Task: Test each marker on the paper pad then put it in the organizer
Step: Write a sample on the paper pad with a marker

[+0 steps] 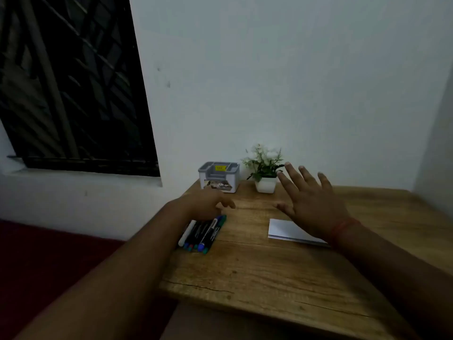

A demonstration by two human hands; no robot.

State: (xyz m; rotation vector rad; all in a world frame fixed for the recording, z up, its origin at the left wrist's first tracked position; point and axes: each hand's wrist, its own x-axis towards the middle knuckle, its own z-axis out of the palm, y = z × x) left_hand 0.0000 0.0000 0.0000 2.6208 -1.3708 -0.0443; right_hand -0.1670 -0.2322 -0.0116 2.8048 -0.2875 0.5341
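Several markers (202, 233) lie side by side near the left edge of the wooden table (257, 271), caps toward me. My left hand (208, 204) hovers just over their far ends, fingers loosely curled, holding nothing. A white paper pad (286, 230) lies right of centre. My right hand (311, 204) is raised above the pad's far side, palm down, fingers spread, and it hides the pad's right corner. A grey organizer (219, 176) with several compartments stands at the back of the table against the wall.
A small potted plant (265, 171) in a white pot stands right of the organizer. A dark barred window (68, 82) fills the wall at left. The table's left edge drops to a dark red floor (49, 253).
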